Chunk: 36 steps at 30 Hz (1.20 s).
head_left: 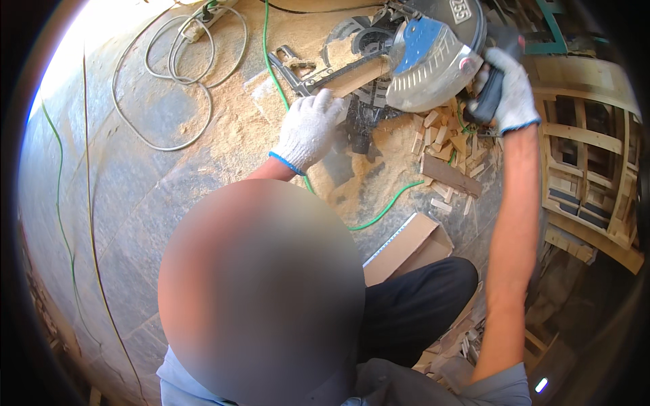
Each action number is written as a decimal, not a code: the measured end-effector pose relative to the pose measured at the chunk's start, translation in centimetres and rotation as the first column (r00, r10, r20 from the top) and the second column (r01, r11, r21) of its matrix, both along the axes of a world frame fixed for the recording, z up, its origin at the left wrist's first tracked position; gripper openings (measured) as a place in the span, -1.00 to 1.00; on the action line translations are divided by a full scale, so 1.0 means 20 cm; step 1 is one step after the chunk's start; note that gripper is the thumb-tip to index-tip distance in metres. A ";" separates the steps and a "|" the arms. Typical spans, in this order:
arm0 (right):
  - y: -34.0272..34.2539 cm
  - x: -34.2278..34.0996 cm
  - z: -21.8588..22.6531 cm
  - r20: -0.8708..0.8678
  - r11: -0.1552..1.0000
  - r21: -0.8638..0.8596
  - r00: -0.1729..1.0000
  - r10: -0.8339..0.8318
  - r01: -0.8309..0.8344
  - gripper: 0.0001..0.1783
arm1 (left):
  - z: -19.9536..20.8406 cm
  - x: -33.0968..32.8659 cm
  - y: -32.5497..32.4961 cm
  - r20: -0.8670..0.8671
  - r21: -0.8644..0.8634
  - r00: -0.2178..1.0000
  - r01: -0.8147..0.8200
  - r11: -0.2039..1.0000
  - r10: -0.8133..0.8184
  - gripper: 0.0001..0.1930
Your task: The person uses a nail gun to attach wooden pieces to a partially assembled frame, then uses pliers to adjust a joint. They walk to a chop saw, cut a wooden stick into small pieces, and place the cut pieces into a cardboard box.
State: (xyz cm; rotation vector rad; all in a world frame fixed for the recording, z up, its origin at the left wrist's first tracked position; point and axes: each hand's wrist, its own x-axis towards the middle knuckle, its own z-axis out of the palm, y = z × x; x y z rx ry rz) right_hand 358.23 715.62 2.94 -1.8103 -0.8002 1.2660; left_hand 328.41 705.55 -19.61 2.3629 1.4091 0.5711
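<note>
A miter saw (433, 74) with a blue-and-grey blade guard stands on the floor at the upper right, its head over the base. My right hand (511, 88), in a white knit glove with a blue cuff, is closed around the saw's black handle (489, 98). A pale wood strip (355, 76) lies along the saw's black fence (305, 80), running under the guard. My left hand (308, 130), gloved the same way, holds the strip's near left end; its fingertips are partly hidden. The blade's edge is hidden by the guard.
Small wood offcuts (450, 139) lie in a heap right of the saw, with sawdust (230, 128) around. A green cord (396, 199) and a coiled grey cable (120, 111) cross the floor. An open cardboard box (399, 250) sits by my knee; wooden frames (582, 135) stand at right.
</note>
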 end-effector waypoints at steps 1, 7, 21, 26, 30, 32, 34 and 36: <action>0.07 -0.02 0.08 0.034 0.998 -0.035 0.998 0.045 -0.044 -0.72 | -0.03 0.00 -0.02 0.059 -0.032 0.994 -0.086 0.996 0.088 -0.43; 0.35 0.09 0.20 0.144 0.984 0.048 0.976 0.163 -0.171 -0.73 | -0.09 0.09 0.02 0.261 -0.072 0.961 -0.077 0.994 0.093 -0.44; 0.37 0.12 0.27 0.086 0.984 0.009 0.980 0.178 -0.180 -0.82 | -0.09 0.38 0.11 0.176 0.130 0.979 -0.127 0.983 0.104 -0.36; 0.39 0.09 0.23 0.088 0.979 0.002 0.975 0.204 -0.205 -0.82 | -0.23 0.39 0.15 0.063 0.105 0.992 -0.114 0.988 0.108 -0.41; 0.37 0.12 0.25 0.156 0.987 0.033 0.976 0.150 -0.156 -0.73 | -0.19 0.43 0.07 0.045 0.259 0.964 0.242 0.935 -0.262 -0.50; 0.37 0.11 0.22 0.154 0.986 0.045 0.976 0.155 -0.163 -0.70 | -0.19 0.40 0.03 0.115 0.124 0.947 0.286 0.950 -0.300 -0.54; 0.38 0.11 0.22 0.149 0.980 0.059 0.973 0.178 -0.188 -0.70 | -0.19 0.37 0.02 0.256 0.005 0.954 0.162 0.987 -0.158 -0.56; 0.39 0.14 0.22 0.204 0.977 0.032 0.959 0.199 -0.210 -0.71 | -0.19 0.34 0.02 0.415 -0.101 0.908 -0.023 0.995 0.063 -0.57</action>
